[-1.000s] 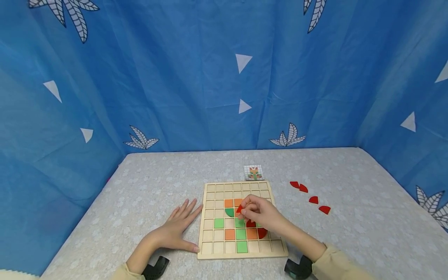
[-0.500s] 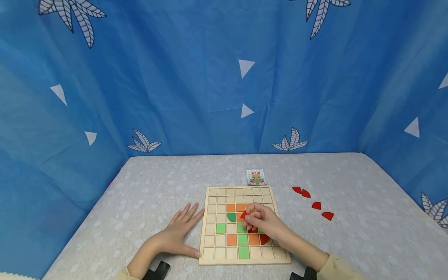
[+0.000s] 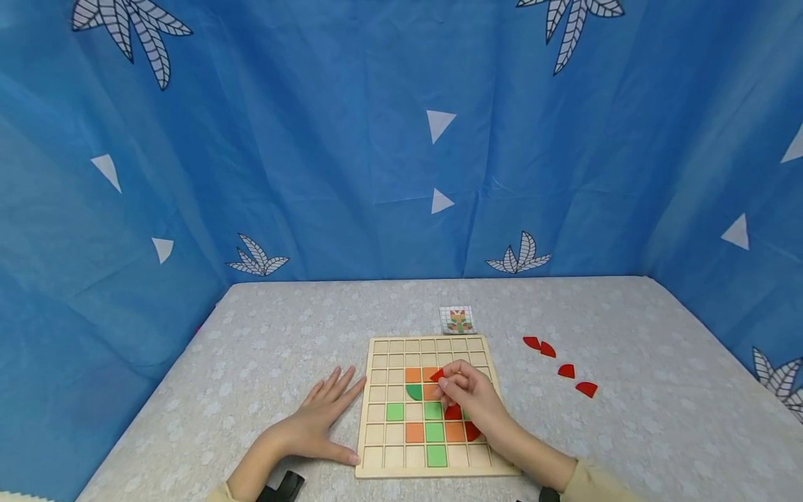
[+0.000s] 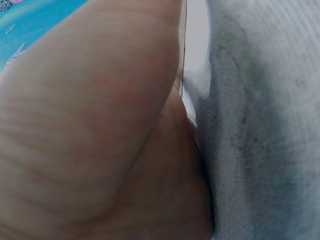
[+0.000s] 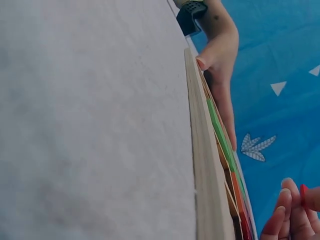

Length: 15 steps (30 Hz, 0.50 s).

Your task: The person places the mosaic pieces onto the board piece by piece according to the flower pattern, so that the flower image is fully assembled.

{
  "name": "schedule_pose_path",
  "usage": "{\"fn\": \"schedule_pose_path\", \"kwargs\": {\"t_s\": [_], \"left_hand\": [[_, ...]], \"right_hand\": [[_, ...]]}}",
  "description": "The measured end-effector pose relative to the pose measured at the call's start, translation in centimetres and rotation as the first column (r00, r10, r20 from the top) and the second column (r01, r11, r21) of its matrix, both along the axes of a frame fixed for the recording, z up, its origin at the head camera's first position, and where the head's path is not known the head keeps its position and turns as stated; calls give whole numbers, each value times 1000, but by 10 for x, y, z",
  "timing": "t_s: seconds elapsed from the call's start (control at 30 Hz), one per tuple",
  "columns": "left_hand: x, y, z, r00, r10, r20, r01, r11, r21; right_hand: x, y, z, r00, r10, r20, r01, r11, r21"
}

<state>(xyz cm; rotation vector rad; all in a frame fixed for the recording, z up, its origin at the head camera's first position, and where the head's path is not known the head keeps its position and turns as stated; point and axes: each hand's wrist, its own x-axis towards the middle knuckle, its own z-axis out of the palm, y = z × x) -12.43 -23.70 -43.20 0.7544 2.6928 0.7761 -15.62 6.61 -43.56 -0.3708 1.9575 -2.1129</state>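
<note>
In the head view a wooden grid board (image 3: 374, 457) lies on the table, with orange, green and red tiles in some of its cells. My right hand (image 3: 475, 397) is over the board's right half. Between thumb and index finger it pinches a red quarter-circle tile (image 3: 437, 375), tilted above an orange cell. The right wrist view shows this red tile (image 5: 303, 196) edge-on at the fingertips. My left hand (image 3: 311, 425) rests spread on the tablecloth, its thumb and index fingertips touching the board's left edge. The left wrist view shows mostly palm skin (image 4: 90, 120).
Several loose red quarter-circle tiles (image 3: 567, 371) lie on the tablecloth (image 3: 301, 321) to the right of the board. Behind the board is a small pattern card (image 3: 457, 320) with a gridded picture. A blue curtain (image 3: 351, 139) encloses the table's back and sides.
The head view has tilted up a little. My right hand, still pinching the red tile, has shifted slightly farther from me over the board. My left hand has stayed in place.
</note>
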Motion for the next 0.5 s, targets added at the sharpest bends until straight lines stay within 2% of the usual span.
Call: {"fn": "schedule_pose_path", "kwargs": {"t_s": [0.13, 0.23, 0.5], "left_hand": [[0, 0, 1, 1000, -2, 0, 2, 1000, -8], [-1, 0, 1, 1000, -10, -7, 10, 1000, -7], [0, 0, 0, 1000, -4, -4, 4, 1000, -14]], "right_hand": [[-7, -5, 5, 999, -45, -2, 45, 999, 17], [-17, -6, 11, 998, -63, -17, 64, 997, 41], [-48, -7, 19, 994, -96, -44, 102, 977, 187]]}}
